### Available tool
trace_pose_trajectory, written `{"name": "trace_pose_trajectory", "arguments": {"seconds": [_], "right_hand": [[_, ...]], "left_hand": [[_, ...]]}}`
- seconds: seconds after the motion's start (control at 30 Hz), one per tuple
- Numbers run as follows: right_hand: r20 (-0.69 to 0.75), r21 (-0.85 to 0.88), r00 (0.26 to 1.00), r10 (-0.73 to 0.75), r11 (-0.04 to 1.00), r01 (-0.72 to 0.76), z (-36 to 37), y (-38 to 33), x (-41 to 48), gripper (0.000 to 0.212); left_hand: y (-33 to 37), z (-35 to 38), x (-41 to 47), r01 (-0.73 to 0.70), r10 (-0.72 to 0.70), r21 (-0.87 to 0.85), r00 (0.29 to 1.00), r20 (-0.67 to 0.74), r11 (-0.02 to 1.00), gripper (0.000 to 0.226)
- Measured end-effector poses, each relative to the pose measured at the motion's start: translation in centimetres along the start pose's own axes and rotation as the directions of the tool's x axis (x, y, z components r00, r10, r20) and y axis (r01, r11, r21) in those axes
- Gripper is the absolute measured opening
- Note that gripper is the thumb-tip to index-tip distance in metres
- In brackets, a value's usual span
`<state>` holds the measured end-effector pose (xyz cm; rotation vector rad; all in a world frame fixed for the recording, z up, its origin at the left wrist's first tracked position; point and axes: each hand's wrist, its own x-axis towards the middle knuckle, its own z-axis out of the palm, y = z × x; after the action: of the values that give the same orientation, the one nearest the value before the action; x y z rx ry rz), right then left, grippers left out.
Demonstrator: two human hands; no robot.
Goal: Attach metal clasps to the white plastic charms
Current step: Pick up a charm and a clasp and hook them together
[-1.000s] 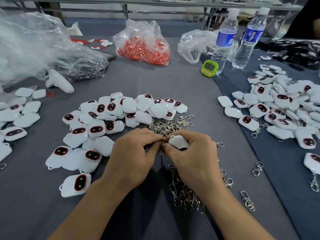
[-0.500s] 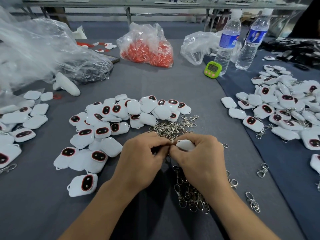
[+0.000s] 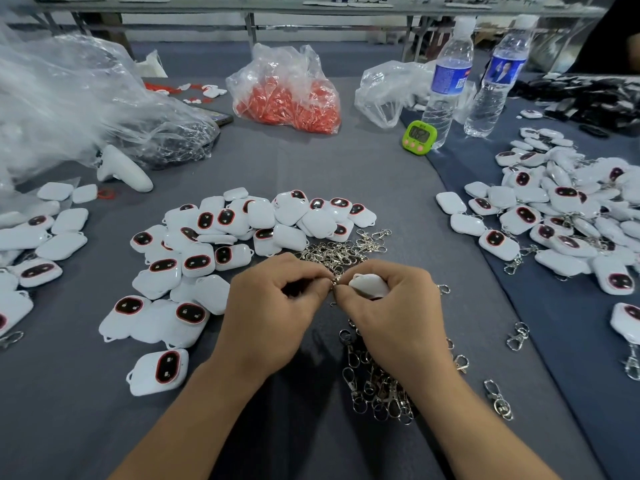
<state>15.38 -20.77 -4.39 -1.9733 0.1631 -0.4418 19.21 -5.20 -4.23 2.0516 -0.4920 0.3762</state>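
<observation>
Head view. Grips charm (image 3: 369,285) in right hand (image 3: 398,317), fingers curled round it, white back up, thumb and forefinger at its left end. Pinches clasp (image 3: 335,279) with left hand (image 3: 273,306), thumb against forefinger, other fingers curled in. Holds both low over table (image 3: 311,168), near centre, fingertips of the two hands touching, clasp right at charm's left end; cannot tell if hooked on.

Just behind hands: clasp heap (image 3: 332,252), touching charm pile (image 3: 221,244), many face up with red-rimmed dark ovals. Under right wrist: second clasp heap (image 3: 377,386), a few strays (image 3: 498,400) beside it. Far right, on darker cloth: clasped charms (image 3: 561,216) in a spread. Far left: more charms (image 3: 52,237). At back: red-filled bag (image 3: 287,95), green timer (image 3: 419,137) touching bottle (image 3: 446,81), second bottle (image 3: 495,74) beside it, clear bags (image 3: 69,98), white controller (image 3: 123,169).
</observation>
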Motion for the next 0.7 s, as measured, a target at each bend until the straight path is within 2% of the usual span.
{"name": "trace_pose_trajectory", "arguments": {"seconds": [0.1, 0.2, 0.37, 0.47, 0.7], "right_hand": [[-0.024, -0.045, 1.000, -0.020, 0.999, 0.018, -0.03, -0.09, -0.32, 0.019], [-0.009, -0.021, 1.000, -0.005, 1.000, 0.005, -0.15, -0.11, -0.27, 0.017], [-0.015, -0.011, 1.000, 0.019, 1.000, -0.019, -0.24, -0.23, -0.22, 0.014], [0.005, 0.010, 1.000, 0.023, 1.000, -0.023, -0.27, -0.32, -0.12, 0.016], [0.035, 0.014, 0.999, 0.031, 0.999, -0.032, -0.50, -0.48, 0.02, 0.013]], "left_hand": [[0.35, 0.05, -0.37, -0.214, 0.219, 0.235, 0.976, 0.005, 0.948, 0.012], [0.54, 0.18, -0.51, -0.264, 0.278, 0.243, 0.960, -0.026, 0.934, 0.012], [0.63, 0.04, -0.44, -0.081, 0.081, 0.065, 0.997, -0.004, 0.995, 0.018], [0.58, -0.07, -0.12, 0.041, -0.040, -0.066, 0.999, 0.023, 0.997, 0.023], [-0.25, -0.30, 0.04, 0.180, -0.161, -0.166, 0.980, 0.120, 0.970, 0.019]]}}
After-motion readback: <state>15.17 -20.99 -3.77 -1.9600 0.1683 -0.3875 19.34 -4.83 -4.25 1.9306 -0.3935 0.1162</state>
